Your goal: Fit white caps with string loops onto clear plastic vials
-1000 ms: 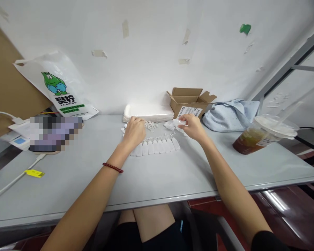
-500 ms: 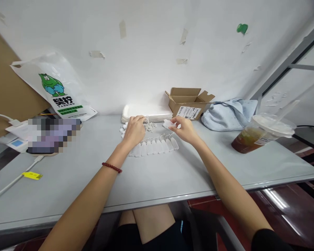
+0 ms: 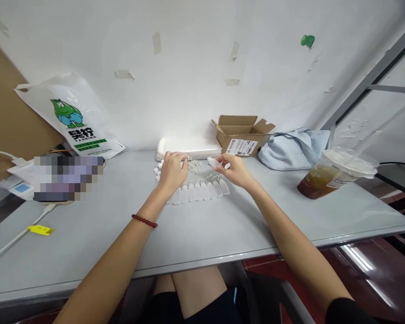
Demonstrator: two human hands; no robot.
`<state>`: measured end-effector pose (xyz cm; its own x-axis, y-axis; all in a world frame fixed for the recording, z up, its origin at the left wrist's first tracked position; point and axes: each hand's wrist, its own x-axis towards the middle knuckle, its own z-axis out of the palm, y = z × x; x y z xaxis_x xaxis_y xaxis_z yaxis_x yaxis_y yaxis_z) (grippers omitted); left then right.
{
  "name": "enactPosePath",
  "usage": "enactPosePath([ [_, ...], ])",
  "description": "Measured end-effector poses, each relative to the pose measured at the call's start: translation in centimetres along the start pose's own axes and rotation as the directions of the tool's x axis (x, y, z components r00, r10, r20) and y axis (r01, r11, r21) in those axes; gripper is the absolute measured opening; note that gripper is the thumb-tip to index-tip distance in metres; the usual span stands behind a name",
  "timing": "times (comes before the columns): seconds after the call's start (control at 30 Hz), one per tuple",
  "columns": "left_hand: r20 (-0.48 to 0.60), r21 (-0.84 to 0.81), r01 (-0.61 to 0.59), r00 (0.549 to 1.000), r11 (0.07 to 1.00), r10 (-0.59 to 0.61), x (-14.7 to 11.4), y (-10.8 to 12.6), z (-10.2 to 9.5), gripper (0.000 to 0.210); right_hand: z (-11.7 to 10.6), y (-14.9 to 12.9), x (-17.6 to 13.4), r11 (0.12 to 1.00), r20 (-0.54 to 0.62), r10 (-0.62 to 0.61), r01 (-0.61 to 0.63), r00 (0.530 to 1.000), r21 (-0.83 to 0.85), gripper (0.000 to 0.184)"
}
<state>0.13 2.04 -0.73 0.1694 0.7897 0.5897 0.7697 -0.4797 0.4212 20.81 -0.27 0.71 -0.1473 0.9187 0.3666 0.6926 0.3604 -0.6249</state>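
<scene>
In the head view, a row of white translucent tags (image 3: 200,192) with thin strings lies on the grey table, the strings pointing away from me. My right hand (image 3: 234,170) pinches a single white tag (image 3: 212,162) between thumb and fingers, above the far right end of the row. Over the row's left part, my left hand (image 3: 174,170) has its fingers curled closed beside a loose bunch of white strings (image 3: 195,166). Whatever its fingertips hold is hidden. More small white pieces (image 3: 158,172) show just left of that hand.
Behind the hands are a stack of white sheets or trays (image 3: 189,147) and an open cardboard box (image 3: 238,139). A blue cloth pouch (image 3: 292,150) and a drink cup (image 3: 334,173) stand right. Left are a plastic bag (image 3: 84,112), a blurred phone (image 3: 69,177) and a white cable (image 3: 11,245).
My right hand has shifted slightly left with the tag, which is now tilted differently. My left hand stays by the strings with its thumb turned a little. The view has moved slightly.
</scene>
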Motion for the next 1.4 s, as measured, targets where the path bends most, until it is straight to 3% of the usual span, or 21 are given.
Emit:
enactPosePath([
  [0.1,-0.021,-0.036,-0.081,0.997,0.996,0.080,-0.2,0.7,-0.1,0.032,0.4,-0.7,-0.2,0.991,0.062,-0.019,0.010,0.998,0.133,0.013],
  [0.23,0.033,-0.074,-0.173,0.984,0.982,0.176,-0.9,2.4,-0.1,0.044,0.7,-1.4,-0.5,0.968,0.129,-0.023,-0.010,0.991,0.251,0.017],
  [0.37,0.033,-0.094,-0.204,0.978,0.974,0.208,-1.5,3.4,-0.1,0.047,0.8,-1.4,-0.5,0.972,0.094,-0.008,-0.015,0.996,0.234,0.017],
  [0.63,-0.001,-0.111,-0.238,0.971,0.965,0.239,-1.9,3.3,0.2,0.045,1.6,-0.5,-0.1,0.980,-0.013,0.051,-0.047,0.999,0.195,0.012],
  [0.83,-0.024,-0.157,-0.264,0.964,0.952,0.264,-2.4,3.7,0.1,0.044,2.3,-0.8,-0.3,0.985,-0.007,0.023,-0.022,1.000,0.173,0.036],
  [0.93,-0.044,-0.200,-0.269,0.963,0.942,0.265,-2.4,4.1,0.0,0.040,2.3,-0.9,-0.3,0.986,0.008,-0.011,0.009,1.000,0.167,0.036],
  [1.07,-0.039,-0.273,-0.162,0.987,0.948,0.157,-2.0,4.0,-0.2,0.033,2.0,-1.0,0.0,0.956,0.045,0.046,-0.058,0.998,0.289,0.033],
  [1.2,0.005,-0.291,0.003,1.000,0.957,-0.001,-1.5,3.2,-0.4,0.029,1.1,-1.6,0.0,0.871,0.168,0.087,-0.157,0.982,0.466,0.033],
  [1.3,0.101,-0.357,0.067,0.994,0.932,-0.033,-1.2,2.9,-0.6,0.030,0.5,-2.3,-0.2,0.828,0.213,0.050,-0.160,0.976,0.538,0.031],
  [1.4,0.237,-0.496,0.183,0.969,0.849,-0.070,-1.0,3.0,-0.9,0.028,0.2,-2.7,-0.3,0.821,0.218,0.034,-0.152,0.975,0.550,0.031],
])
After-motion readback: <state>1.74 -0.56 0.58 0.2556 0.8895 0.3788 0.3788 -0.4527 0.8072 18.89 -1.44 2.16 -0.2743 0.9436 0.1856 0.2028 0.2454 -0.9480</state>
